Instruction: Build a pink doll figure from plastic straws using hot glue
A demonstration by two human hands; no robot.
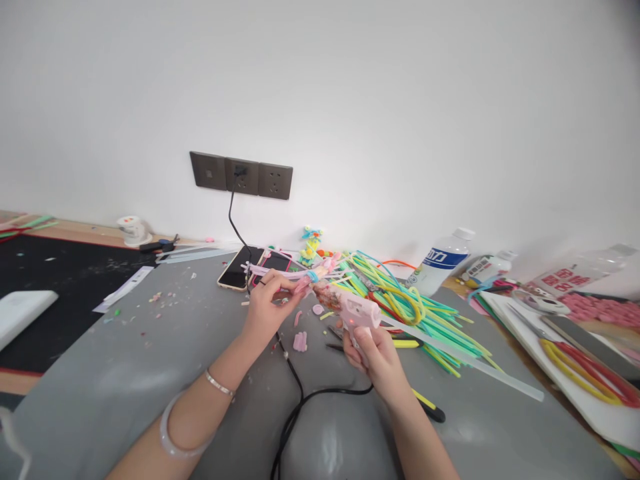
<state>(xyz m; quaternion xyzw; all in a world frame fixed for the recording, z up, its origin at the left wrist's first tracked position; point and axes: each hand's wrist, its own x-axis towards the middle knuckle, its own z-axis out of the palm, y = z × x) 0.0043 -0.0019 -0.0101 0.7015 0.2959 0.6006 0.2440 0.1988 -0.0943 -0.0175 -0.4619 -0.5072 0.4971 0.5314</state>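
My right hand [373, 347] is wrapped round the handle of a pink hot glue gun [359, 311], whose nozzle points left. A long translucent glue stick [465, 357] sticks out of its back. Between the fingertips of my left hand [273, 300] is a small pink and blue craft piece [311, 279], held close by the nozzle. Whether the nozzle touches it, I cannot tell. Just below lie small pink scraps [300, 342]. Yellow-handled pliers [407, 344] lie partly behind my right hand.
Green and yellow pipe cleaners [450, 327] are heaped at the right, near a bottle [445, 260]. A phone [240, 268] lies behind my left hand. The black cord [300, 403] runs across the grey mat [165, 347]. A small yellow and blue figure [310, 245] stands by the wall.
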